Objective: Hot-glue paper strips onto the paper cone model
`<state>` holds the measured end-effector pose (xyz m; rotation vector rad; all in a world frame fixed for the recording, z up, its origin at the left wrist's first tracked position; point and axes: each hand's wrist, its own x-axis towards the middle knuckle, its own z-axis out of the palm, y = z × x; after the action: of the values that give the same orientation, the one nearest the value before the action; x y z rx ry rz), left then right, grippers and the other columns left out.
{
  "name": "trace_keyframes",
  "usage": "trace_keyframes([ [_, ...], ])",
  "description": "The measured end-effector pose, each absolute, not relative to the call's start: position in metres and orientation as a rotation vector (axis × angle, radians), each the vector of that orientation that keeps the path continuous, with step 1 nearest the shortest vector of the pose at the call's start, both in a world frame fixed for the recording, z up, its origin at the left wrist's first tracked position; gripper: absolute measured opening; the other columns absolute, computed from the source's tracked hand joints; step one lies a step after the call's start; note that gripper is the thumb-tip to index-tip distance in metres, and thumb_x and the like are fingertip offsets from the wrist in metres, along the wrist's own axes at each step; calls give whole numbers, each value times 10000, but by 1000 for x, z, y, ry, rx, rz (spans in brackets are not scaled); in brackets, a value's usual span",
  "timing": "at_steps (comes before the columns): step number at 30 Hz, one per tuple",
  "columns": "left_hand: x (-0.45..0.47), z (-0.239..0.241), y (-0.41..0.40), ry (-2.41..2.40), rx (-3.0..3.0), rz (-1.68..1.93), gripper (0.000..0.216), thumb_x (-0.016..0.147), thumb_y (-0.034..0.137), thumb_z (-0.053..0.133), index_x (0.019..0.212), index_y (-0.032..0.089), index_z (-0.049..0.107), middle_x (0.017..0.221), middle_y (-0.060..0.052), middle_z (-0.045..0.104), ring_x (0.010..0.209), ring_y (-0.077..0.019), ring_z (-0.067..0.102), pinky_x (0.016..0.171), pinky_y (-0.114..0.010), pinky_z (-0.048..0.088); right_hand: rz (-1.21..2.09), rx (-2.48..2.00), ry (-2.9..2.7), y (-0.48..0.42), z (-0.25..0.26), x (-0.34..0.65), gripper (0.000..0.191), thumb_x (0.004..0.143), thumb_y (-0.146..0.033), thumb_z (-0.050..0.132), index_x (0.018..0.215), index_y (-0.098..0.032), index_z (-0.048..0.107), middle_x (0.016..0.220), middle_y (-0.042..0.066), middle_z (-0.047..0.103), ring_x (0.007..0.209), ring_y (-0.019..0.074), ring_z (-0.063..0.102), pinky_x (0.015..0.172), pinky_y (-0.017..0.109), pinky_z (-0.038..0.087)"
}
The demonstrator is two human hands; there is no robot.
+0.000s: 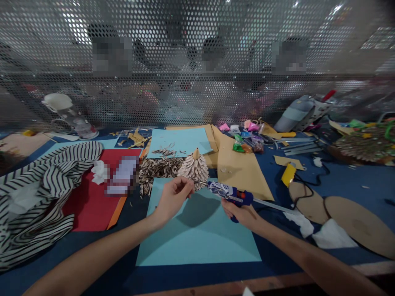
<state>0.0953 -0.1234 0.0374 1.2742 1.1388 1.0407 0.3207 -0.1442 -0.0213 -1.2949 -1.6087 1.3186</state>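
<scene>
My right hand grips a blue glue gun, with a clear glue stick jutting from its back end. Its nozzle points left, toward the fingertips of my left hand. Those fingers are pinched on a tiny dark piece that looks like a seed shell; it is partly hidden. Just behind both hands stands a cone covered in overlapping pale shells, with a bare tan tip. A heap of striped seed shells lies to its left. Light blue paper spreads beneath my hands.
At left lie a striped cloth, red paper and a blurred phone-like object. Brown paper, colourful packets, a yellow cutter, a black cord and cardboard discs are rightward. A perforated metal screen stands behind.
</scene>
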Motion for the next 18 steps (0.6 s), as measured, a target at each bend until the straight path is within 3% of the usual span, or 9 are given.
trace_keyframes([
  [18,95,38,-125,1122,1288,1050,314,780,445,606,679,153,553,599,15,551,529,-76,466,519,-198,376,1226,-1357,-1618,-146,-15,317,440,822,-478,514,484,-223,394,426,-18,429,415,130,440,466,290,379],
])
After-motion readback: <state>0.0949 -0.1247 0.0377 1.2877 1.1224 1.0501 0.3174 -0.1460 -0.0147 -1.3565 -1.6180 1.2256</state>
